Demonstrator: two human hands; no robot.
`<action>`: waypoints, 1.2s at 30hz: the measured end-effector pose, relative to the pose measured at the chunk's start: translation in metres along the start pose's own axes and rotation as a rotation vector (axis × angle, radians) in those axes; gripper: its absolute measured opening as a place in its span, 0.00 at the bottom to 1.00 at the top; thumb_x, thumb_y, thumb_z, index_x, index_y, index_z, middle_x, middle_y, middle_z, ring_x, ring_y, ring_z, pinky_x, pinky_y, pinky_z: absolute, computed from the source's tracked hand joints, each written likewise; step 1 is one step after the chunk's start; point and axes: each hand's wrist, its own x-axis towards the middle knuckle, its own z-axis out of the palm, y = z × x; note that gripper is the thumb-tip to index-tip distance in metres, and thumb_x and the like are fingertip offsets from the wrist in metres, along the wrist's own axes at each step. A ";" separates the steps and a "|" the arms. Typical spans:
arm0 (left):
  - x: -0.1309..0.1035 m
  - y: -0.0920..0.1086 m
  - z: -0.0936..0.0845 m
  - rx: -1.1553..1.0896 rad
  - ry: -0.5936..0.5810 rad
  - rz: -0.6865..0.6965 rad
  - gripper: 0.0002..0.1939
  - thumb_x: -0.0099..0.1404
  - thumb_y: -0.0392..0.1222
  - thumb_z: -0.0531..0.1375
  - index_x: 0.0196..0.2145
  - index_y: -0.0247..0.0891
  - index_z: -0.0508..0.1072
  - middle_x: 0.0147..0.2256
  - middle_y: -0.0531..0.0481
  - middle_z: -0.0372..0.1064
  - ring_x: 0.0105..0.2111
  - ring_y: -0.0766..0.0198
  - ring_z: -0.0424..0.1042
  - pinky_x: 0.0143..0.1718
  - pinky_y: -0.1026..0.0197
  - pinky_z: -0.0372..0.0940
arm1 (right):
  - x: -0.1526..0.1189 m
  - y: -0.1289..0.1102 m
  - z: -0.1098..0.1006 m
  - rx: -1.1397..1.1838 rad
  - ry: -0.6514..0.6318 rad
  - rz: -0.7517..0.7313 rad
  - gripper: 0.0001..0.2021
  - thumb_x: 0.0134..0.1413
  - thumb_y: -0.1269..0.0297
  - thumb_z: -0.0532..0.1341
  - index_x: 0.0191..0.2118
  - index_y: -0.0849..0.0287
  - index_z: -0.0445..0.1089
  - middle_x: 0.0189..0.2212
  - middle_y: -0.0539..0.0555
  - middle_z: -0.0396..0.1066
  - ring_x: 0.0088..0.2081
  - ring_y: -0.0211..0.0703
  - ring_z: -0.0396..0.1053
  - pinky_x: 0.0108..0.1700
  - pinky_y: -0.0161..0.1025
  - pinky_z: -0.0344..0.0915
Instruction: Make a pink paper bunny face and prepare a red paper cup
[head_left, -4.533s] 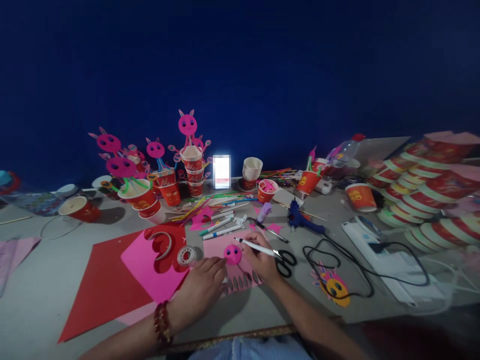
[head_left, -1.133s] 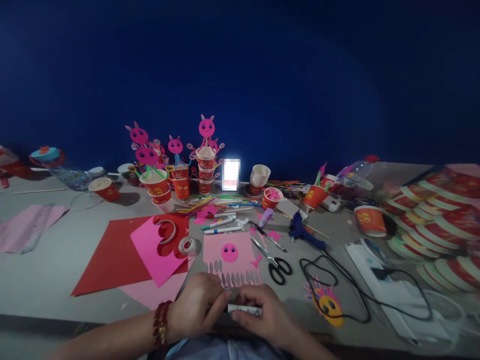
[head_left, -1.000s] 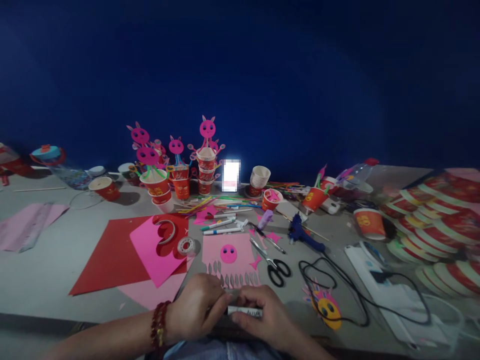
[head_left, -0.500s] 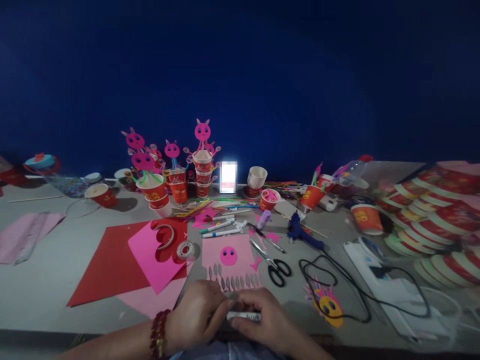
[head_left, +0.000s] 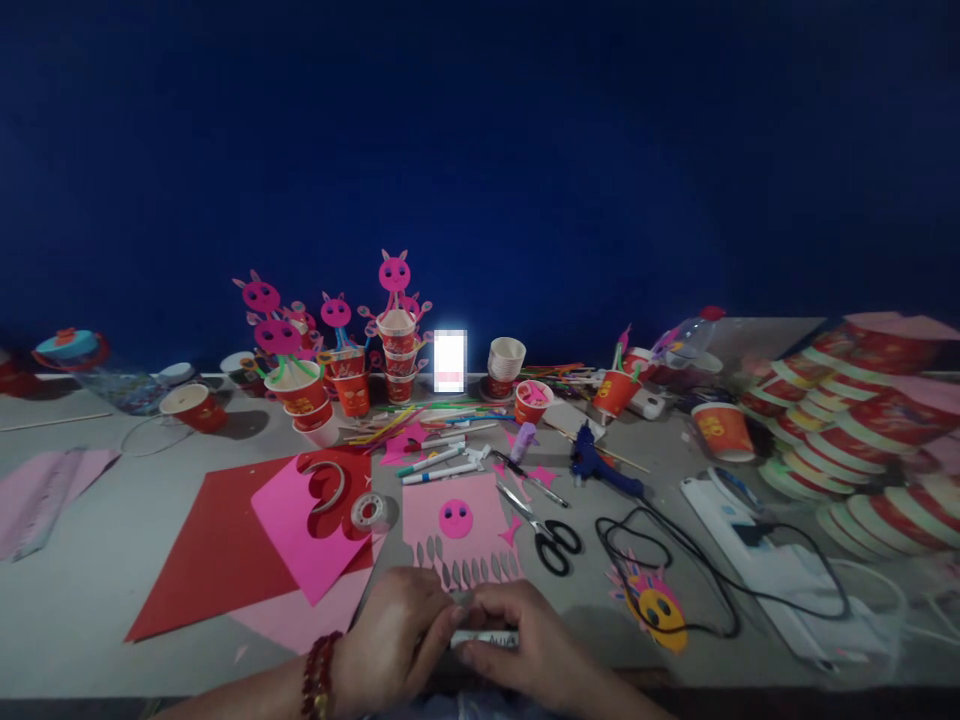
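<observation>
A white marker (head_left: 491,639) with dark lettering lies across my right hand (head_left: 525,635), whose fingers are closed around it. At the marker's left end, my left hand (head_left: 397,630) is closed too, its thumb against that end and its fingertips meeting those of my right hand. The tip is hidden. Just beyond both hands lies a light pink sheet (head_left: 420,510) bearing a bright pink paper face (head_left: 456,518) with two eyes. Several grey-centred leaf-shaped pieces (head_left: 465,572) line its near edge. Black-handled scissors (head_left: 555,545) lie right of the sheet.
Red sheets (head_left: 187,560) and a tape roll (head_left: 369,511) lie left. Cups with pink figures (head_left: 296,385) stand behind. To the right are a blue glue gun (head_left: 600,465), its looped black cord (head_left: 600,540), a yellow paper face (head_left: 660,615) and stacked cups (head_left: 862,460).
The view has shifted slightly, so things at the back appear a little lower and further left. Both hands keep nearly the same closed pose around the marker.
</observation>
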 end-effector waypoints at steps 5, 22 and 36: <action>-0.002 0.000 0.005 -0.014 0.030 -0.021 0.26 0.77 0.45 0.38 0.26 0.39 0.65 0.22 0.49 0.67 0.23 0.63 0.64 0.26 0.59 0.51 | 0.001 0.002 0.000 0.012 0.006 -0.027 0.12 0.48 0.56 0.65 0.25 0.59 0.66 0.22 0.44 0.58 0.27 0.36 0.56 0.29 0.32 0.53; 0.011 -0.012 -0.029 0.146 -0.013 0.107 0.22 0.76 0.47 0.45 0.26 0.39 0.65 0.23 0.49 0.67 0.25 0.62 0.63 0.25 0.58 0.47 | 0.010 0.008 -0.008 -0.046 0.009 -0.058 0.22 0.56 0.43 0.61 0.26 0.58 0.62 0.23 0.46 0.58 0.28 0.38 0.56 0.30 0.34 0.52; 0.014 -0.022 -0.030 0.201 -0.032 0.134 0.24 0.77 0.53 0.44 0.28 0.40 0.65 0.26 0.50 0.67 0.27 0.61 0.64 0.26 0.57 0.47 | 0.013 -0.007 -0.014 -0.179 0.075 -0.098 0.16 0.58 0.53 0.63 0.26 0.58 0.66 0.23 0.45 0.64 0.27 0.37 0.60 0.30 0.33 0.54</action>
